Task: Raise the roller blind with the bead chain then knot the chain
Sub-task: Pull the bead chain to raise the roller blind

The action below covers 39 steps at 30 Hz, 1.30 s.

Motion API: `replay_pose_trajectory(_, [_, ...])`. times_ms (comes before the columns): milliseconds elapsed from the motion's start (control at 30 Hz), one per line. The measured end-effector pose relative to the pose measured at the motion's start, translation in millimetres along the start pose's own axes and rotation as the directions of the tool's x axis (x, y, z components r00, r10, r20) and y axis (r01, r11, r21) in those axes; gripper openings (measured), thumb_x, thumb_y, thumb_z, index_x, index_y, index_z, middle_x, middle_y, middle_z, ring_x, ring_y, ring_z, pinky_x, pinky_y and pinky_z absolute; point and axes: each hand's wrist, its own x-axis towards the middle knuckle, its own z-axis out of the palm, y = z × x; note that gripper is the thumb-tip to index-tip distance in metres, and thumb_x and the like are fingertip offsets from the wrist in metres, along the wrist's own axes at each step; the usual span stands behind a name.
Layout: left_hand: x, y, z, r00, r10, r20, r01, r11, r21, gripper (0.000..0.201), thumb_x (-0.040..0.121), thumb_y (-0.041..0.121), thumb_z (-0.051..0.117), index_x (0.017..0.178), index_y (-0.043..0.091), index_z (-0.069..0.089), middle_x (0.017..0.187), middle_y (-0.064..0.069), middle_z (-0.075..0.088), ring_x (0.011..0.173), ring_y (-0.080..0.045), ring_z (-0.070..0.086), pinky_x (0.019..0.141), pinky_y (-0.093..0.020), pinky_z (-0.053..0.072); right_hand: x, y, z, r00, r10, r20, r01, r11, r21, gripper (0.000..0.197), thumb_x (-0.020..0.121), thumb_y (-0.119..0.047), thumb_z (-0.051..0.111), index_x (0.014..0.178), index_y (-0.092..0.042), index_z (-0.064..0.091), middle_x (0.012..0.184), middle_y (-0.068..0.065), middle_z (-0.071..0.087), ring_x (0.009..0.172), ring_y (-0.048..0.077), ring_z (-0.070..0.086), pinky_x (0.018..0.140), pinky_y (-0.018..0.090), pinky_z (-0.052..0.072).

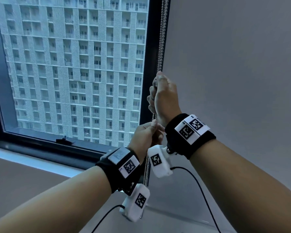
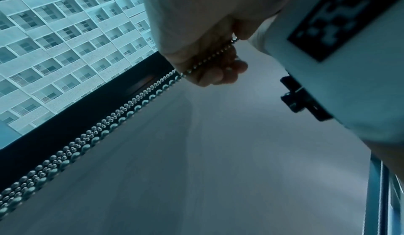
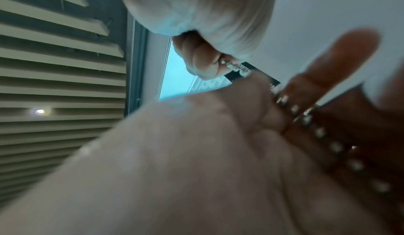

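Observation:
A metal bead chain (image 1: 161, 47) hangs in several strands along the window's right frame. My right hand (image 1: 161, 95) is the upper one, with its fingers curled round the chain. Just below it, my left hand (image 1: 146, 135) pinches the same chain between thumb and fingers. The chain (image 2: 131, 103) runs up past the left wrist camera into my left hand (image 2: 207, 62). In the right wrist view my right hand (image 3: 203, 62) grips the beads above, and the chain (image 3: 336, 147) crosses my left hand (image 3: 218, 135). No blind fabric covers the glass in the head view.
The black window frame (image 1: 146, 81) stands directly left of the chain, and a plain grey wall (image 1: 233, 64) lies to its right. A small latch (image 1: 65, 140) sits on the lower frame above the sill (image 1: 32, 162). Camera cables (image 1: 200, 185) dangle below my wrists. A slatted ceiling (image 3: 54, 65) is overhead.

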Motion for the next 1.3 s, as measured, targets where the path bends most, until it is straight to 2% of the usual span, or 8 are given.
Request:
replay_pose_trajectory(200, [5.7,7.9,-7.0,0.999,-0.006,-0.041,0.007,1.000,0.028,0.045,0.099,0.037,0.035,0.082,0.008,0.064,0.064,-0.003,0.069,0.058,-0.016,0.065,0.080,-0.041,0.045,-2.2,0.5,-2.7,1.000,-0.007,-0.012,0.007,1.000,0.011,0.037,0.105,-0.025,0.031,0.069,-0.021,0.029,0.055,0.001,0.022,0.039,0.010,0.016,0.036,0.014,0.019])
replay_pose_trajectory(367, [8.6,29.6,-3.3,0.996,0.059,-0.064,-0.056,0.997,0.053,0.046,0.099,0.037,0.035,0.073,0.010,0.064,0.068,-0.007,0.066,0.065,-0.020,0.064,0.076,-0.036,0.049,-7.1,13.1,-8.4,0.999,-0.028,-0.030,0.030,0.997,0.066,0.040,0.104,-0.021,0.032,0.065,-0.020,0.031,0.050,-0.004,0.025,0.037,0.006,0.017,0.036,0.017,0.022])
replay_pose_trajectory(533, [21.3,47.6,1.5,0.992,0.115,-0.059,-0.113,0.993,0.035,0.048,0.099,0.037,0.034,0.084,0.001,0.062,0.076,-0.018,0.055,0.065,-0.022,0.054,0.063,-0.030,0.048,-14.4,35.0,-14.0,0.998,-0.037,-0.046,0.036,0.999,-0.018,0.036,0.098,-0.030,0.036,0.064,-0.018,0.037,0.049,-0.004,0.031,0.041,0.011,0.027,0.042,0.020,0.026])
replay_pose_trajectory(700, [31.0,71.9,13.5,0.988,0.141,-0.058,-0.139,0.989,0.050,0.051,0.097,0.042,0.036,0.095,0.003,0.068,0.088,-0.015,0.069,0.085,-0.027,0.066,0.082,-0.039,0.052,-26.0,46.0,-18.0,0.999,-0.013,-0.038,0.012,1.000,-0.026,0.034,0.106,-0.020,0.032,0.078,-0.010,0.048,0.051,-0.007,0.040,0.038,0.004,0.034,0.036,0.016,0.029])
replay_pose_trajectory(933, [37.7,102.9,35.6,0.993,0.119,0.022,-0.120,0.992,0.031,0.047,0.100,0.038,0.027,0.087,0.005,0.058,0.066,-0.009,0.057,0.059,-0.022,0.059,0.061,-0.029,0.049,-46.6,72.5,-20.7,0.992,0.068,-0.106,-0.074,0.996,-0.052,0.038,0.105,-0.021,0.035,0.067,-0.017,0.033,0.053,-0.001,0.027,0.040,0.007,0.022,0.041,0.020,0.018])
replay_pose_trajectory(1067, [41.8,90.7,36.1,0.988,0.156,-0.011,-0.156,0.987,0.031,0.040,0.101,0.034,0.031,0.069,0.014,0.047,0.046,0.006,0.032,0.037,-0.009,0.024,0.038,-0.018,0.020,-63.8,85.4,-21.4,0.994,0.007,-0.110,-0.021,0.991,-0.130,0.037,0.105,-0.018,0.037,0.071,-0.004,0.042,0.056,0.004,0.030,0.045,0.010,0.027,0.043,0.020,0.025])
replay_pose_trajectory(1167, [41.5,81.1,34.1,0.973,0.225,-0.048,-0.223,0.974,0.046,0.039,0.100,0.032,0.037,0.065,0.017,0.041,0.046,0.004,0.029,0.032,-0.008,0.020,0.037,-0.015,0.015,-68.9,88.3,-18.6,0.997,-0.062,-0.049,0.055,0.991,-0.118,0.051,0.097,-0.038,0.041,0.073,0.007,0.043,0.067,0.011,0.040,0.057,0.018,0.032,0.049,0.025,0.030])
replay_pose_trajectory(1300, [41.7,81.0,29.0,0.964,0.265,-0.034,-0.263,0.963,0.059,0.039,0.100,0.032,0.038,0.064,0.017,0.040,0.047,0.003,0.029,0.032,-0.008,0.019,0.037,-0.016,0.013,-68.1,93.5,-24.4,0.998,-0.052,-0.034,0.044,0.979,-0.200,0.040,0.102,-0.030,0.038,0.065,-0.017,0.043,0.054,-0.010,0.042,0.049,0.007,0.037,0.048,0.021,0.033])
